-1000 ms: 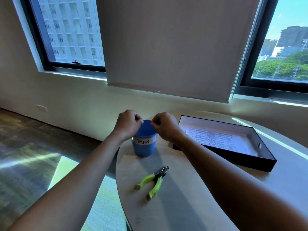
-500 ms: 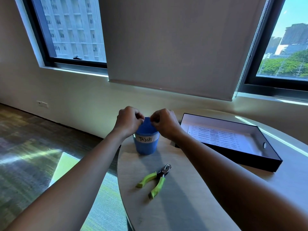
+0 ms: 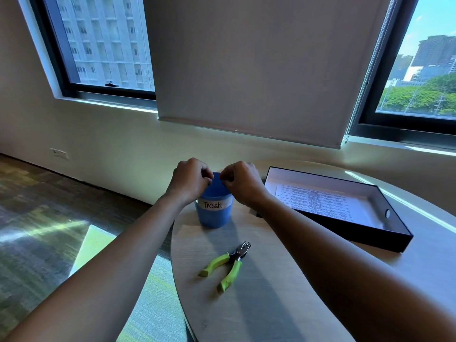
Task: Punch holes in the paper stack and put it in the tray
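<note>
— What are our fingers (image 3: 206, 174) doing over there?

— We are curling them in on both hands, tips bunched together right above the mouth of the blue cup (image 3: 214, 213) marked "Trash". Whether we are pinching anything between them we cannot tell; whatever it is would be too small to see (paper dots from the punching, we would guess).

— So how are we doing this well?

— We are keeping the left hand (image 3: 188, 180) and the right hand (image 3: 243, 182) close over the rim, so that anything we are rubbing loose is falling inside the cup and not on the table (image 3: 259, 304). We are also taking care not to lean on the rim, since a light cup would probably be tipping easily.

— And the paper stack (image 3: 318, 202)?

— It is lying flat in the black tray (image 3: 350, 234), to the right of the cup, so the main job is looking nearly finished to us.

— The hole punch (image 3: 228, 265)?

— It is resting on the table nearer to us, green handles apart, touched by neither hand.
</note>
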